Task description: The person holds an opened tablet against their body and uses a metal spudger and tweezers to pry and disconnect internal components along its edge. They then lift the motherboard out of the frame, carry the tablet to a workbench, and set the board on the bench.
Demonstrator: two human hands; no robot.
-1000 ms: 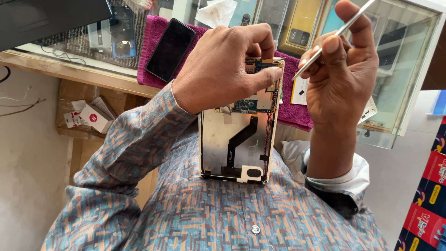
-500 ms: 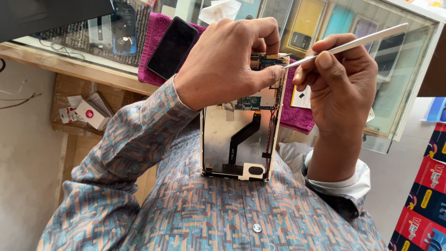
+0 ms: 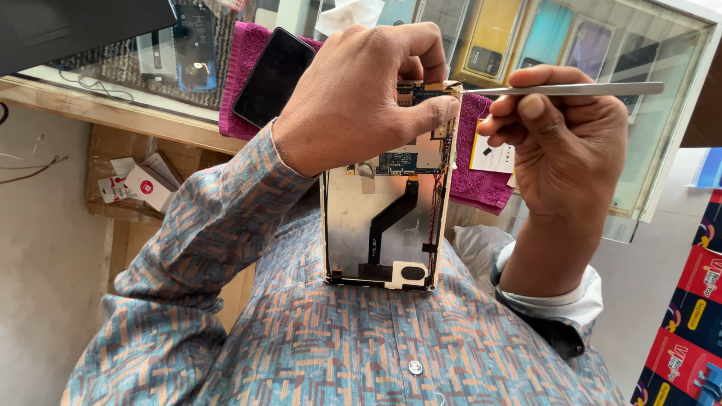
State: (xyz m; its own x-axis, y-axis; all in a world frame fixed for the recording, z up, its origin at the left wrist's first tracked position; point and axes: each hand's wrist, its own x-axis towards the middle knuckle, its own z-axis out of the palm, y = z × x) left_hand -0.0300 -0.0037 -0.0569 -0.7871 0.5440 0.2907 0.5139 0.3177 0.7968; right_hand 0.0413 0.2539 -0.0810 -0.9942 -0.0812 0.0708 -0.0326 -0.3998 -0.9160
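My left hand (image 3: pixel 361 98) grips the top of an opened phone (image 3: pixel 383 218), held upright against my chest with its back cover off. A blue circuit board, a black flex cable and a bare metal frame show inside. My right hand (image 3: pixel 564 150) holds metal tweezers (image 3: pixel 571 89) almost level, their tip touching the phone's top right corner beside my left thumb. Both arms wear patterned blue and orange sleeves.
A glass counter (image 3: pixel 669 150) stands ahead, with a magenta cloth (image 3: pixel 248 68) and a black phone (image 3: pixel 274 75) lying on it. Phone boxes sit inside the glass case. A cardboard box (image 3: pixel 143 188) with small packets is lower left. Colourful packs (image 3: pixel 692 331) are at the right.
My right hand has swung the tweezers down from a raised, tilted pose to nearly level, bringing their tip to the phone's top right corner. My left hand keeps its hold.
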